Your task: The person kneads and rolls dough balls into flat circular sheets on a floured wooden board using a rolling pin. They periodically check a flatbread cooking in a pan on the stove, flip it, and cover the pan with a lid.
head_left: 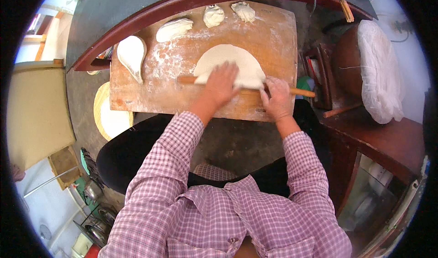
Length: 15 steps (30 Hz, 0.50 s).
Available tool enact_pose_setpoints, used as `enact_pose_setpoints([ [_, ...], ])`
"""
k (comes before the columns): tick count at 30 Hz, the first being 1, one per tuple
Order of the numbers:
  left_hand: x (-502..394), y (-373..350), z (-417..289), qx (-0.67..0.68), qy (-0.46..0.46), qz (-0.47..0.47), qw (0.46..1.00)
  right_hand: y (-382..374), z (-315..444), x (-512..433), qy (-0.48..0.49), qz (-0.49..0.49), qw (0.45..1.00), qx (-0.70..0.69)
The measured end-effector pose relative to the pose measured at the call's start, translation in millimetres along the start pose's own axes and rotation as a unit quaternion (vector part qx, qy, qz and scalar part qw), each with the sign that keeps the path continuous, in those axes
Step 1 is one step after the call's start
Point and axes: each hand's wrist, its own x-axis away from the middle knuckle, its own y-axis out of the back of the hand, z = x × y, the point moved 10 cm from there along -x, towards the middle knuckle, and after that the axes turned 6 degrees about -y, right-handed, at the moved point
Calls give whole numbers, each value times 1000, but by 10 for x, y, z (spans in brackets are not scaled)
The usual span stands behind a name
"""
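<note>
A flat sheet of dough (227, 57) lies on a floured wooden board (273, 32), its near edge wrapped around a wooden rolling pin (303, 92). My left hand (222, 78) lies over the near part of the sheet, slightly blurred, fingers extended; whether it grips anything is unclear. At the sheet's right corner, my right hand (276, 95) bends its fingers over the pin and the dough's edge. Beyond the sheet sit an elongated piece of dough (174, 29) and two smaller lumps of dough (214, 16). A ladle-shaped scoop of white flour (130, 54) rests at the board's left.
A dark table with a red-brown rim (137, 18) curves over the board's far edge. Below the board's left corner is a round woven tray (102, 112) holding something white. Right of the board, a brown round vessel (347, 62) partly covered by clear plastic stands on a wooden cabinet (386, 134).
</note>
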Motion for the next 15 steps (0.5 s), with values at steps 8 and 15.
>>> enact_pose_setpoints([
  [8,631,-164,-81,28,50,41,998,-489,856,261,100,35,992,-62],
  [15,288,262,1397,301,373,-308,822,-1213,1036,-828,34,104,989,95],
])
